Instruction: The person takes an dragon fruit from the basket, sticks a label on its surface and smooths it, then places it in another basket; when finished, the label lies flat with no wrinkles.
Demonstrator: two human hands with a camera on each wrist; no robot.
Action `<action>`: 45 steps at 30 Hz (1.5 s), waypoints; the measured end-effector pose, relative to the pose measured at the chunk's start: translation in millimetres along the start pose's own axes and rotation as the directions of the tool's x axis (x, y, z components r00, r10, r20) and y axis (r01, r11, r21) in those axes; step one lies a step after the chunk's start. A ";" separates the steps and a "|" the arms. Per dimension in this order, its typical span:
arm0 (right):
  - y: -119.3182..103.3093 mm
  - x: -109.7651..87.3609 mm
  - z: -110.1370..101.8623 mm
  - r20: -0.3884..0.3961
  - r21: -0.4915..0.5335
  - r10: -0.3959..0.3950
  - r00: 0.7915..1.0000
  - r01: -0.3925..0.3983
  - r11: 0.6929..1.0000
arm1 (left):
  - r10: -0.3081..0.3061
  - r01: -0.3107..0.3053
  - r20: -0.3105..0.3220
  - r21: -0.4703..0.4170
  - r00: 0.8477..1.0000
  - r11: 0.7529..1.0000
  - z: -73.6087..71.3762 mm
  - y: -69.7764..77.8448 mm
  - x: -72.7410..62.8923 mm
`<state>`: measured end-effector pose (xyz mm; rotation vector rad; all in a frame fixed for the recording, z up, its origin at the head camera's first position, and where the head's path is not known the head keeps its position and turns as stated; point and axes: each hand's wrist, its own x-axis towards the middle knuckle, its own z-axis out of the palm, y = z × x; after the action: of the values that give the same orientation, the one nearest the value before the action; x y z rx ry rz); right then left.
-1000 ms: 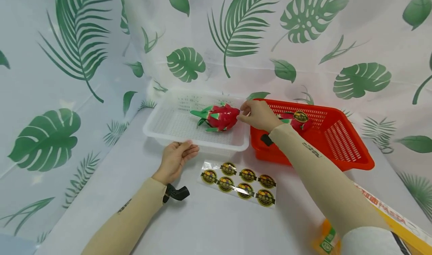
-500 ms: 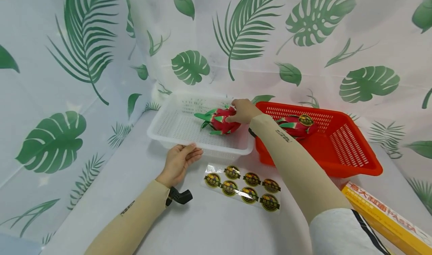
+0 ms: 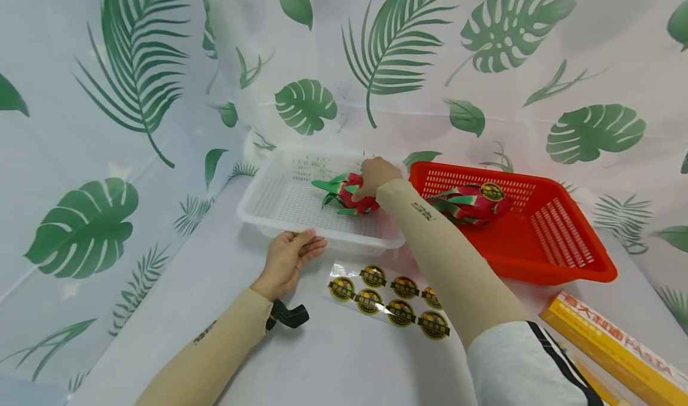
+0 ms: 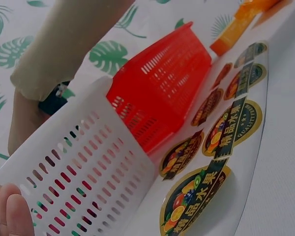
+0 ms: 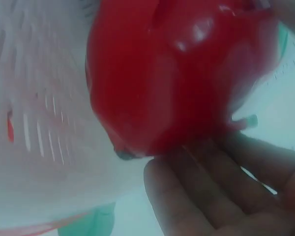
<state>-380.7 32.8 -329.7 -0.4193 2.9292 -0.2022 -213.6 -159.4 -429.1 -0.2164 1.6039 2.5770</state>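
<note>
My right hand (image 3: 377, 178) reaches into the white perforated basket (image 3: 251, 216) and grips a pink-red dragon fruit (image 3: 348, 190) with green scales. In the right wrist view, the fingers (image 5: 206, 184) curl under the fruit's red skin (image 5: 167, 73), beside the basket wall. My left hand (image 3: 289, 263) holds the white basket's near rim, thumb on top. The left wrist view has only its fingertips (image 4: 12, 211) against the slotted wall. Another dragon fruit (image 3: 470, 206), bearing a round black-and-gold sticker (image 3: 491, 191), lies in the red basket (image 3: 524, 265) to the right.
A clear sheet of round stickers (image 3: 389, 301) lies in front of the white basket, partly behind my right forearm. At the lower right are a yellow pasta box (image 3: 613, 346) and an orange item (image 3: 596, 379). Leaf-printed cloth (image 3: 408, 42) hangs behind the baskets.
My right hand has moved left from the end of the dragon fruit over onto it and now grips it. The left hand keeps its hold on the basket rim. The head view has shifted slightly.
</note>
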 end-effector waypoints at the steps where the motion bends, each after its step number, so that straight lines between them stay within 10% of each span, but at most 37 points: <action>1: -0.9 -1.2 0.2 -0.004 -0.004 0.004 1.000 -0.004 1.000 | 0.000 0.000 -0.002 -0.002 1.000 1.000 0.8 -0.2 -0.6; 20: 10.6 -7.7 2.7 -0.091 0.002 0.012 0.996 -0.012 1.000 | -0.013 0.013 0.007 -0.009 1.000 1.000 10.4 -2.5 -5.7; 45: 16.2 -125.0 -52.3 -0.274 0.013 -0.144 0.951 0.154 0.988 | 0.001 0.000 0.011 -0.036 1.000 0.999 4.6 1.0 -4.8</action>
<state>-276.9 90.0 -262.1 -0.6572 3.1563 -0.3572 -209.4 -155.8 -425.3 -0.2049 1.5555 2.6043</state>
